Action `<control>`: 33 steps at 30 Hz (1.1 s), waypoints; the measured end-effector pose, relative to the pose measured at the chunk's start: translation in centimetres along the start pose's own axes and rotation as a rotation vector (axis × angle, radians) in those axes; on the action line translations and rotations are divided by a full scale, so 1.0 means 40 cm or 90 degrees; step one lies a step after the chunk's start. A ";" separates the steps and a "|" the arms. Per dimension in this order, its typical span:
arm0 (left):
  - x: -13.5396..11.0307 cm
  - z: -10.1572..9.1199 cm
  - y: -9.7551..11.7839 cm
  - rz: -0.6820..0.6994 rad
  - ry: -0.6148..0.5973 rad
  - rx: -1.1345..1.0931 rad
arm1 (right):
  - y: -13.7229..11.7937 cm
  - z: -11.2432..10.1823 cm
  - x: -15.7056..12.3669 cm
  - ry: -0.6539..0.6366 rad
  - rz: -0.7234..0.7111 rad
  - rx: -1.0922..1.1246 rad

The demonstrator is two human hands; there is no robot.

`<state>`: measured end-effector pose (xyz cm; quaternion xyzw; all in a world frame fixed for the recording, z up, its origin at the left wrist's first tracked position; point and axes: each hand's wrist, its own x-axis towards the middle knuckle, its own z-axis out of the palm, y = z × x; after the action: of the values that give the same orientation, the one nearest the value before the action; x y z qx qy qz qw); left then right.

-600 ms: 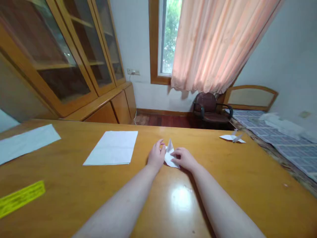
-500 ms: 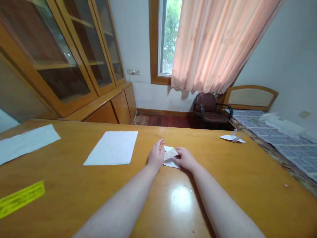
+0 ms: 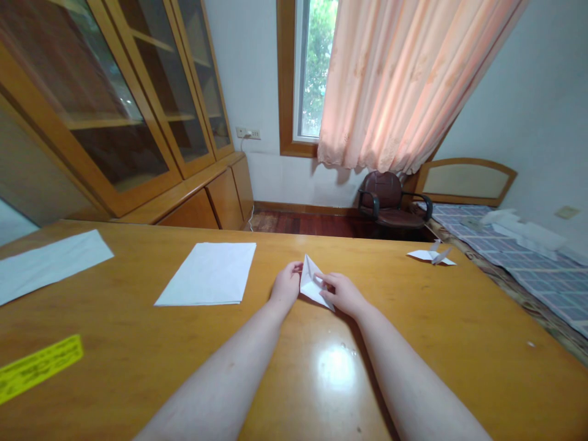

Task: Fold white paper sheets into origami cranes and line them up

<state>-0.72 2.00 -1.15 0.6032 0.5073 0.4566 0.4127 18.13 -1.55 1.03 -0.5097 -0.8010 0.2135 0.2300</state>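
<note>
I'm mid-fold: my left hand [image 3: 285, 286] and right hand [image 3: 342, 293] each pinch the folded paper [image 3: 311, 283] over the counter [image 3: 413, 343]. I judge the next crease needs aligned edges.

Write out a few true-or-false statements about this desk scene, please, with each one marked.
Both the left hand and the right hand hold the folded white paper. True.
The stack of white sheets lies right of the hands. False: it lies to their left.
A small folded paper figure sits near the far right edge of the table. True.
The yellow strip lies under the right hand. False: it lies apart, at the near left.
</note>
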 end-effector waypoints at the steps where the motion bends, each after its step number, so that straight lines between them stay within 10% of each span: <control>1: 0.001 0.000 -0.002 -0.003 -0.001 0.015 | -0.002 -0.001 -0.001 -0.006 -0.005 -0.009; 15: -0.024 -0.007 0.039 -0.012 -0.052 0.416 | -0.027 -0.006 -0.005 -0.026 -0.005 -0.075; 33: -0.007 -0.058 0.042 0.049 -0.244 0.384 | -0.012 -0.005 -0.001 -0.031 0.029 -0.032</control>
<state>-2.58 1.58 0.99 0.7914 0.5093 0.1802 0.2860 17.92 -1.75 1.48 -0.5279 -0.7999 0.2107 0.1926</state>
